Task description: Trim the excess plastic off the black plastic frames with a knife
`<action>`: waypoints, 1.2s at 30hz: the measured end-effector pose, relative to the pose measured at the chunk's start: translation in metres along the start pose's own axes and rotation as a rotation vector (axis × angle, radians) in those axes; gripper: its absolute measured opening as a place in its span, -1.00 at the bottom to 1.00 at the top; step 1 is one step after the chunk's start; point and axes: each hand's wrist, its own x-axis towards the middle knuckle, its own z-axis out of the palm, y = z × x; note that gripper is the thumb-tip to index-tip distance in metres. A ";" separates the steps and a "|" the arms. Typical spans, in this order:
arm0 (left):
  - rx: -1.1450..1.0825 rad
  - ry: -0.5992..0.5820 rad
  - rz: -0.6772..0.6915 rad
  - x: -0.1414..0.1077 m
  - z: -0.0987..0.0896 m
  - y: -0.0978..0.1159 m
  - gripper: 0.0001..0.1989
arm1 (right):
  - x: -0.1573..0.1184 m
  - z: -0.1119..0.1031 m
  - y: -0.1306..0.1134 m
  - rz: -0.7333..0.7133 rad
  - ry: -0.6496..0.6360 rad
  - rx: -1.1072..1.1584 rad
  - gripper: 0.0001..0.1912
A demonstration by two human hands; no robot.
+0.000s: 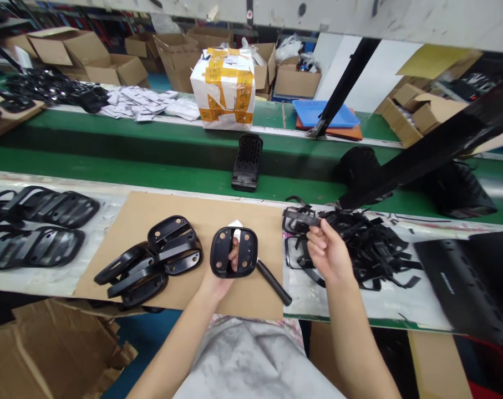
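My left hand (218,284) is closed on a black plastic bracket plate (248,250), rounded-square with several holes. Its fingers show through the plate's central slot. My right hand (331,250) pinches a short black strip (301,217) above the right side of the bench, beside a heap of black straps (371,241). A tool with a black handle (275,282) lies partly under the held plate; a pale part shows beyond the plate's far edge. Left of my hands, several similar plates with raised strap handles (151,263) are piled on a cardboard sheet (118,224).
More black plates (51,246) lie at the far left. On the green conveyor (172,166) stands a perforated black part (248,160). Behind it are a taped white box (224,88) and a blue tray (324,113). A black diagonal post (426,141) crosses the right side.
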 end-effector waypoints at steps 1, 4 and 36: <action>0.002 0.011 0.007 0.002 0.002 0.000 -0.61 | -0.009 0.006 0.003 -0.022 0.000 -0.004 -0.59; 0.047 0.088 0.020 0.008 0.009 -0.002 -0.64 | -0.042 0.026 0.014 -0.229 -0.081 -0.266 -0.76; 0.117 0.195 0.002 -0.013 0.021 -0.009 -0.44 | -0.082 0.044 0.062 -0.474 -0.247 -0.582 -0.53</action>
